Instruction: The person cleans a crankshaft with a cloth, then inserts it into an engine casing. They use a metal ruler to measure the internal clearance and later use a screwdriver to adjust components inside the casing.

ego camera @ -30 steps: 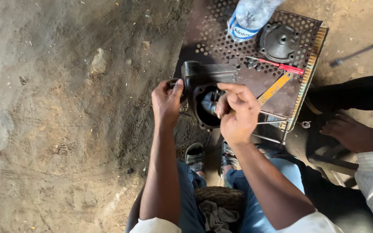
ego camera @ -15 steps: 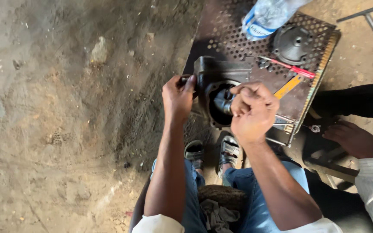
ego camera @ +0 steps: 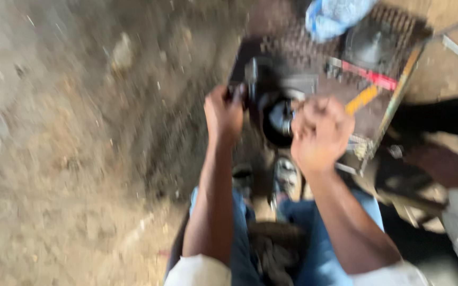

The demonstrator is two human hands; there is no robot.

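Observation:
The view is blurred by motion. A dark round metal part (ego camera: 278, 117) lies on a perforated metal tray (ego camera: 292, 45) on the ground. My left hand (ego camera: 223, 111) grips the left edge of that part. My right hand (ego camera: 320, 132) is closed in a fist at the part's right side; whatever it holds is hidden by the fingers. Both forearms reach forward over my knees in blue trousers.
On the tray lie a blue and clear plastic bottle (ego camera: 335, 16), a dark round cover (ego camera: 369, 45), a red-handled tool (ego camera: 369, 77) and a yellow-handled tool (ego camera: 362, 99). Another person in dark clothing (ego camera: 441, 119) sits at the right. Dirt ground (ego camera: 70, 159) spreads left.
The camera has swung, blurring the picture and shifting everything slightly right and up. Both hands stay on the round part; the right hand has closed tighter into a fist.

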